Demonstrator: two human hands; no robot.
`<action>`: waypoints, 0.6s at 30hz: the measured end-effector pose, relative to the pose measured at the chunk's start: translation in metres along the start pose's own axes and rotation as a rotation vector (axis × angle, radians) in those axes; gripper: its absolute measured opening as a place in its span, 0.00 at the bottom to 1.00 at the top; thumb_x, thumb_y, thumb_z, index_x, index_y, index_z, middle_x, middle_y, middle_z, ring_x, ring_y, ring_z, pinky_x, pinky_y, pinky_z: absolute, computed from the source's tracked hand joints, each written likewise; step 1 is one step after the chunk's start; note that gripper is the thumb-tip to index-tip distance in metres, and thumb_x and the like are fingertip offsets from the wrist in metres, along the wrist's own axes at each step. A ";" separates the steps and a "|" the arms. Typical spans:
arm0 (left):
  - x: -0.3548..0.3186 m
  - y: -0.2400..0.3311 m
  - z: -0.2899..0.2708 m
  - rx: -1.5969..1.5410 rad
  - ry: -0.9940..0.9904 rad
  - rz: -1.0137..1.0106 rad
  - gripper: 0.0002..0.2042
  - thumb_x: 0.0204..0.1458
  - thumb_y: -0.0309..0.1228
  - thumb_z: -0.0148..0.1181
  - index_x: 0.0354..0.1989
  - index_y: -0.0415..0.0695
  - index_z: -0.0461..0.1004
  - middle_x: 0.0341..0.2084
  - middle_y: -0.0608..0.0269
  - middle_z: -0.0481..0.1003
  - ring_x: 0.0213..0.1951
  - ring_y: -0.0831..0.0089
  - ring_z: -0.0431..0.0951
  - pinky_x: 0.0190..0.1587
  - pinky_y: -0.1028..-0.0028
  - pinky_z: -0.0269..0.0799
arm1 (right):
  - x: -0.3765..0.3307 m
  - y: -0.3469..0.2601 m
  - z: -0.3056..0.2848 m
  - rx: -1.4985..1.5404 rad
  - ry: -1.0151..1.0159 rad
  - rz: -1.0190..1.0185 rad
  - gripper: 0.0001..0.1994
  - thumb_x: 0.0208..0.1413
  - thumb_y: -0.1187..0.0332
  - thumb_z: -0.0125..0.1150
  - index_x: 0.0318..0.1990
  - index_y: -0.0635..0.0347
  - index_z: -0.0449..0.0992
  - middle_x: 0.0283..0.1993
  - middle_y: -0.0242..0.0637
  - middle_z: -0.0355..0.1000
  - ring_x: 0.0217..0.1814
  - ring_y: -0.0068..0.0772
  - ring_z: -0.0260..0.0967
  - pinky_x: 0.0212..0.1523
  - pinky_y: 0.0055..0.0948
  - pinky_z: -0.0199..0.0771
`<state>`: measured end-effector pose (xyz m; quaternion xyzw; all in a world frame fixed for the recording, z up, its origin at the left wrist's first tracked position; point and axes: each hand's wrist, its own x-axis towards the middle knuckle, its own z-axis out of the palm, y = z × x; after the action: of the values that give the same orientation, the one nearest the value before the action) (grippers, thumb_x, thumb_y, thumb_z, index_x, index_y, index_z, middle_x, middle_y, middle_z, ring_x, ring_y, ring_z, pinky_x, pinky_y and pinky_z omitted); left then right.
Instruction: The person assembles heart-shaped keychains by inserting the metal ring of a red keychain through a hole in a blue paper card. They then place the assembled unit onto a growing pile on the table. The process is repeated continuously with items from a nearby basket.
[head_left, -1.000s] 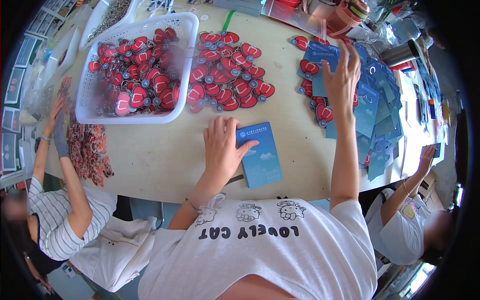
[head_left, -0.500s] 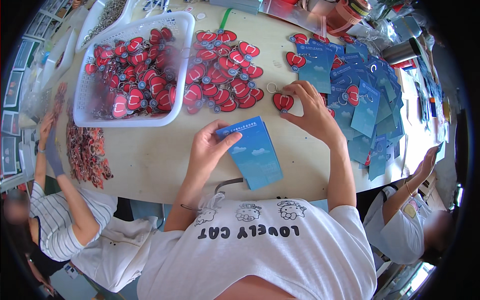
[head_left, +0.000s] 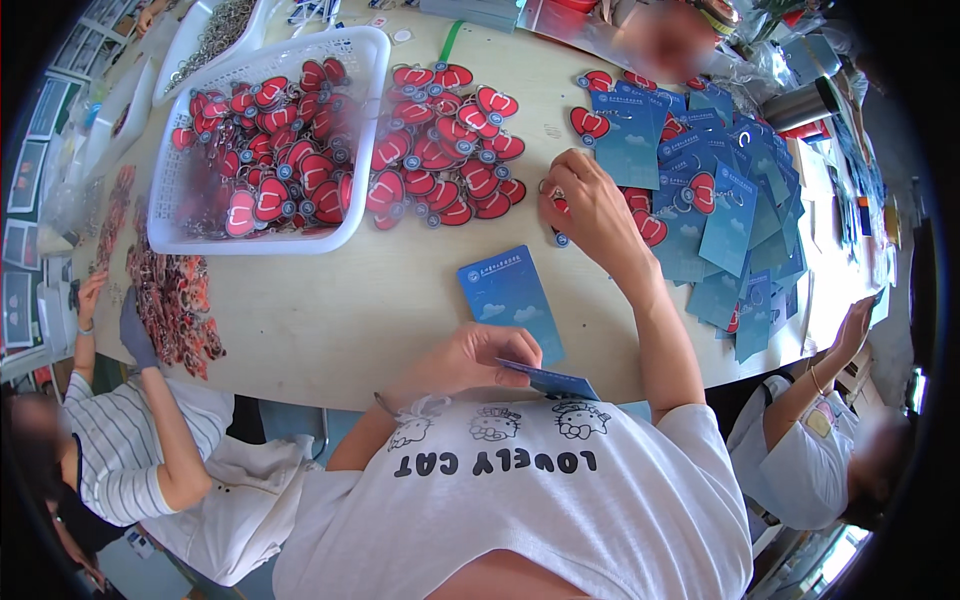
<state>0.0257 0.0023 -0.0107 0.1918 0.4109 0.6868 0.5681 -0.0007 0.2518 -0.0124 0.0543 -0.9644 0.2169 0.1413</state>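
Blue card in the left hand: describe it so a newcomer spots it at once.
On the pale table, find the near edge, by the white shirt. There the person's left hand pinches the blue card by one end. Unlike the card lying flat just beyond, it is raised and tilted, showing as a sliver.

We count one blue card [head_left: 560,382] in the left hand [head_left: 480,355] and one red key ring [head_left: 561,208] in the right hand [head_left: 590,205]. Just beyond the left hand we see one flat card [head_left: 505,290] uppermost; any beneath it we cannot tell. One white basket [head_left: 255,243] stands left of both hands, its jumbled key rings [head_left: 270,200] uncountable. Between it and the right hand we find over a dozen loose key rings [head_left: 450,150]; right of the right hand, more than ten overlapping cards [head_left: 730,200].
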 end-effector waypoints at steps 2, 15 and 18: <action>-0.001 0.001 0.000 0.083 0.066 0.079 0.08 0.52 0.18 0.61 0.40 0.39 0.76 0.39 0.68 0.75 0.45 0.79 0.72 0.49 0.77 0.68 | 0.000 -0.004 -0.004 0.072 0.047 -0.013 0.04 0.47 0.74 0.62 0.31 0.62 0.73 0.39 0.37 0.69 0.41 0.39 0.69 0.43 0.36 0.71; 0.040 0.065 -0.019 0.746 1.023 0.876 0.05 0.59 0.23 0.56 0.40 0.36 0.72 0.34 0.69 0.73 0.36 0.86 0.69 0.40 0.83 0.65 | 0.012 -0.043 -0.060 0.791 0.067 -0.071 0.06 0.42 0.73 0.64 0.30 0.61 0.75 0.46 0.33 0.64 0.46 0.28 0.61 0.45 0.28 0.63; 0.050 0.066 -0.001 0.517 0.830 0.863 0.05 0.59 0.24 0.57 0.40 0.36 0.72 0.31 0.71 0.72 0.34 0.87 0.69 0.40 0.83 0.65 | 0.015 -0.055 -0.061 0.671 0.076 -0.102 0.07 0.40 0.72 0.66 0.29 0.59 0.76 0.48 0.33 0.62 0.48 0.30 0.60 0.44 0.29 0.63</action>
<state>-0.0299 0.0475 0.0300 0.1887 0.6341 0.7493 -0.0292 0.0094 0.2277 0.0668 0.1375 -0.8295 0.5165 0.1622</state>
